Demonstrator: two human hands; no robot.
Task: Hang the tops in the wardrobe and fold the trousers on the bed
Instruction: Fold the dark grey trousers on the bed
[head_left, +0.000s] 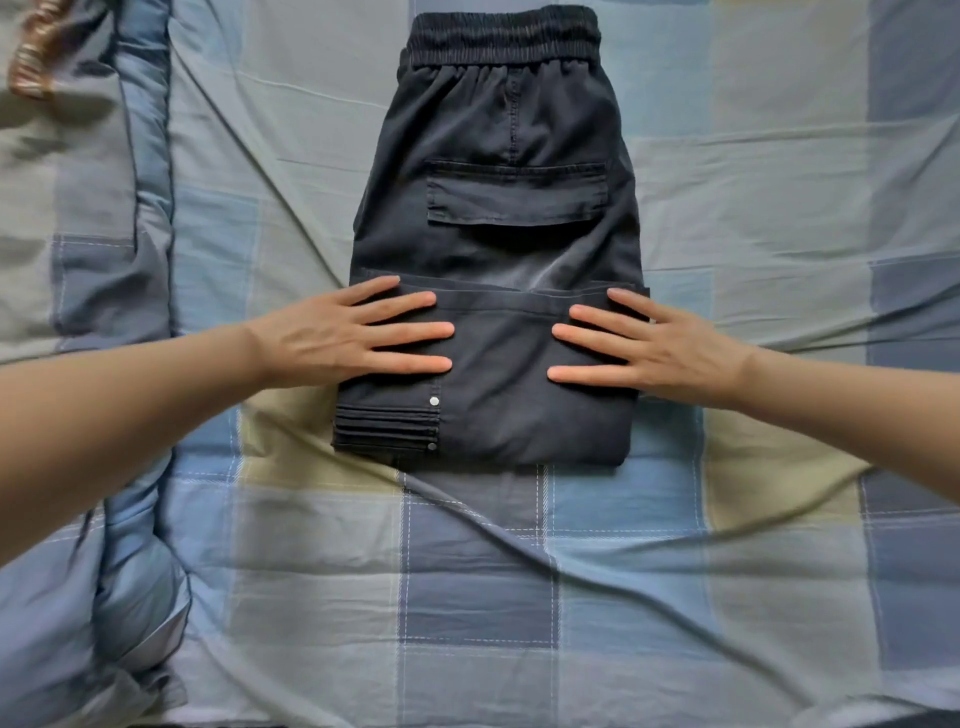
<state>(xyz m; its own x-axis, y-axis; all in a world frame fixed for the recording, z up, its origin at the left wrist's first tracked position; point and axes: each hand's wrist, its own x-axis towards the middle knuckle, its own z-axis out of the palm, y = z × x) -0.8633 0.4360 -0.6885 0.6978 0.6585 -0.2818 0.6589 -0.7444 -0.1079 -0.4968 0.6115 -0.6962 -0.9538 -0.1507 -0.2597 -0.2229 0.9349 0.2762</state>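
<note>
Dark, partly folded trousers (493, 249) lie flat at the centre of a bed covered in a blue, grey and yellow checked sheet (519, 597), the elastic waistband at twelve o'clock and the folded-up leg section at six o'clock. Both hands rest palm-down on that lower folded layer — the left hand (337, 338) at nine o'clock of the fold, the right hand (644, 345) at three o'clock. All fingers are straight and spread, pressing flat and gripping nothing. A rolled quilt edge (145, 260) runs along the bed at nine o'clock — a brownish, blurred fabric (36, 57) sits at ten o'clock.
</note>
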